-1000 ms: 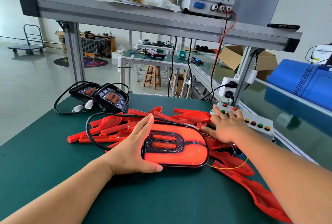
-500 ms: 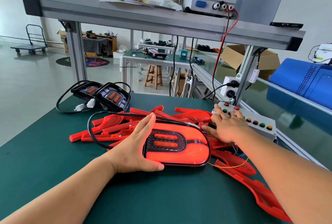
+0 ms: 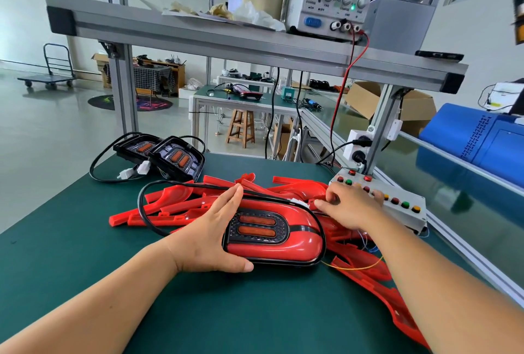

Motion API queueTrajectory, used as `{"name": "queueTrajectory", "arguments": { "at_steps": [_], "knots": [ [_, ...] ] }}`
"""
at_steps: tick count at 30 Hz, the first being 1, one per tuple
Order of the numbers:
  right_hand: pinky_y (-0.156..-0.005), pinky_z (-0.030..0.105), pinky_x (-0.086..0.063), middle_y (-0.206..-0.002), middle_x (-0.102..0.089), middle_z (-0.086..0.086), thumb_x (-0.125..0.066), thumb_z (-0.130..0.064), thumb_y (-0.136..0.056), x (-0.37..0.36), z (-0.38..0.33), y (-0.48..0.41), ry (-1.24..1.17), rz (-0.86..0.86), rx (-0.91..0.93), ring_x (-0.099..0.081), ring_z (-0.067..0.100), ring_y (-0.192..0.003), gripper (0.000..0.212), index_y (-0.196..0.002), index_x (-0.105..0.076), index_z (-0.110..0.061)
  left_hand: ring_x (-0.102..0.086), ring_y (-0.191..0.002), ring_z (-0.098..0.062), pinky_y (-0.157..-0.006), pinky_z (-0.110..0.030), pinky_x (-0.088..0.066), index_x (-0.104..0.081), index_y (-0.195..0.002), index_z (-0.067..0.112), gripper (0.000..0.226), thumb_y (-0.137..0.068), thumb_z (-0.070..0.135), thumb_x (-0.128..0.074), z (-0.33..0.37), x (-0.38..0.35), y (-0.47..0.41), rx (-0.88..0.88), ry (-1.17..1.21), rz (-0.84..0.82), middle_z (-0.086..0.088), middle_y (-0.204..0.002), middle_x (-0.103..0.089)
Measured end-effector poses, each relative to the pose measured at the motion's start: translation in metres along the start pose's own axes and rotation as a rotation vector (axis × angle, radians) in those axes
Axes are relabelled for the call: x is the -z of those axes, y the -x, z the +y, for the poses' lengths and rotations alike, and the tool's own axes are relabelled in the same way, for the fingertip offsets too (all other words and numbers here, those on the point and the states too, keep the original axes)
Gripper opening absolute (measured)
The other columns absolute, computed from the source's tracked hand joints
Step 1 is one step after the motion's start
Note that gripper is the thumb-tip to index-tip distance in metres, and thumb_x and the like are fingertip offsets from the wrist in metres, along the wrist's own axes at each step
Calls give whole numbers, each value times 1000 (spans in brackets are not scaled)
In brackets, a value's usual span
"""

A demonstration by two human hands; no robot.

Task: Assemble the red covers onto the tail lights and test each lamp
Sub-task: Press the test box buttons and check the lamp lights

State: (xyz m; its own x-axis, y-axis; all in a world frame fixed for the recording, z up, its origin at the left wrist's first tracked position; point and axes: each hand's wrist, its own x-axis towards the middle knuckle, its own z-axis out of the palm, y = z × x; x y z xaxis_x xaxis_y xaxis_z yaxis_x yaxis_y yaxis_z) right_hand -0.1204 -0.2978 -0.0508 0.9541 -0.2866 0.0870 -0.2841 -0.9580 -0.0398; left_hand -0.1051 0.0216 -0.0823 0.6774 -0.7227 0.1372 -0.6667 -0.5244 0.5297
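Head view. Covered tail light [image 3: 283, 245] lies flat mid-worktop [image 3: 85, 240]. Left hand [image 3: 207, 237] at its left end, grip wide: fingers straight along the far rim, thumb along the near rim. Right hand [image 3: 351, 206] at its far right corner, fingers curled by the white connector [image 3: 299, 202]; cannot tell if the grip holds it. Loose red covers [image 3: 175, 206] crowd behind and right of the light; bare green surface in front of it.

tail light cover [image 3: 300, 243] – glossy red plastic | bench mat [image 3: 85, 240] – matt green | frame [image 3: 198, 38] – brushed alu
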Motion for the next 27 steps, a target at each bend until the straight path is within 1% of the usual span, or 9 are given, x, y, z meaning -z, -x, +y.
{"name": "queueTrajectory", "arguments": {
  "at_steps": [2,5,7,10,12,14,17,22,27],
  "knots": [
    [-86,39,-33,-87,-55,-20,-52,-69,-84,-3,-6,6,-109,16,50,-52,13,-93,31,-77,-52,-38,15,-125,26,-106,-5,-4,34,-132,46,133,-53,83,-67,0,3,1,6,-9,-19,47,-134,34],
    [-94,39,-40,-107,-62,-14,-58,-52,-90,-12,-12,15,-245,-21,87,-56,16,-107,11,-91,-61,-42,15,-132,19,-113,-14,-3,32,-138,41,135,-49,94,-55,3,6,0,24,-18,13,43,-139,28],
    [-92,36,-39,-119,-62,-12,-56,-49,-93,-18,-16,19,-278,1,77,-54,18,-115,19,-107,-65,-41,7,-138,11,-115,-19,-6,25,-143,39,127,-54,96,-44,6,7,-1,24,-23,65,37,-144,18],
    [-94,38,-39,-119,-63,-13,-52,-49,-95,-24,-18,20,-301,100,74,-54,17,-115,21,-108,-66,-40,0,-136,12,-106,-3,-1,13,-146,42,101,-70,87,-36,11,11,-7,16,-16,168,31,-145,1],
    [-90,37,-34,-106,-61,-17,-50,-46,-97,-24,-20,21,-337,204,62,-55,15,-112,13,-99,-63,-41,-7,-139,8,-100,5,-2,3,-152,36,87,-82,73,-34,15,15,-14,12,-32,207,24,-150,-9],
    [-81,35,-26,-94,-58,-18,-49,-44,-98,-22,-23,23,-346,294,63,-58,15,-107,11,-93,-58,-41,-15,-143,-1,-108,-4,-6,-5,-154,29,70,-97,51,-38,19,17,-24,-6,-87,221,15,-156,-17],
    [-80,35,-30,-99,-67,-11,-50,-38,-99,-18,-28,24,-375,371,116,-61,19,-102,13,-99,-62,-33,-24,-143,-10,-112,-17,-11,-17,-154,28,58,-102,33,-41,32,19,-48,-27,-166,205,6,-156,-28],
    [-89,42,-42,-96,-64,-9,-53,-28,-99,-17,-29,30,-514,391,188,-60,20,-99,12,-98,-65,-24,-33,-141,-18,-115,-29,-21,-29,-150,27,54,-100,33,-48,56,20,-101,-29,-231,152,-2,-153,-37],
    [-85,46,-44,-87,-62,-8,-56,-22,-97,-17,-29,32,-571,430,231,-57,19,-89,10,-94,-65,-18,-43,-132,-18,-112,-31,-30,-43,-144,29,52,-94,36,-58,67,15,-128,-74,-232,8,-3,-143,-49]
  ]
}}
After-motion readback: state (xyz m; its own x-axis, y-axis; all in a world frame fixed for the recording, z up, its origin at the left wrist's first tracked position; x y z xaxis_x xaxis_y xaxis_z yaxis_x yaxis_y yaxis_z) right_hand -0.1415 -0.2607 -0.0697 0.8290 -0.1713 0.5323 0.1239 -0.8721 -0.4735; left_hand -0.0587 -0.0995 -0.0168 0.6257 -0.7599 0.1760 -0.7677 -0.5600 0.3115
